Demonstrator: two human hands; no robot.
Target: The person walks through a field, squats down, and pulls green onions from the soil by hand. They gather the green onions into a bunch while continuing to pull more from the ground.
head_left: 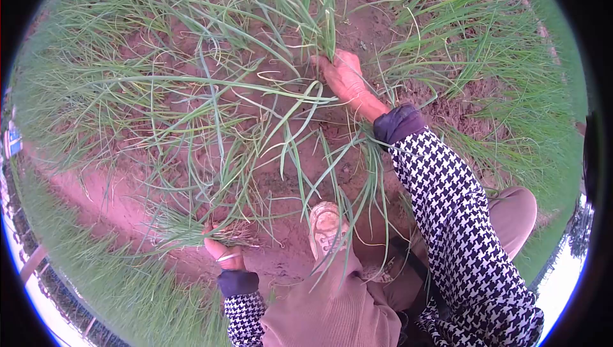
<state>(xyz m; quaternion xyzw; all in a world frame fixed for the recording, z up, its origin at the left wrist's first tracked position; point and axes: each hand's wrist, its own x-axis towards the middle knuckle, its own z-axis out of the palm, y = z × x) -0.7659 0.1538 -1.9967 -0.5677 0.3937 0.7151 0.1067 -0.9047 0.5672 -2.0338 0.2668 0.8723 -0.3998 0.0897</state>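
Observation:
Near the top centre, my right hand (345,77) is closed around the lower part of a clump of green stalks (327,31), close to the soil. At the lower left, my left hand (223,250) is wrapped round a bundle of thin green plants (185,229). The bundle's pale root ends (241,234) point right, and its leaves spread to the left. Some fingers of both hands are hidden by the plants. Long leaves (287,136) lie bent and tangled between my two hands.
Rows of green plants (83,85) grow at left, with more (498,47) at right. A muddy furrow (115,200) runs along the lower left. My shoe (328,227) stands on soil at the centre, and my bent knee (514,216) is at right.

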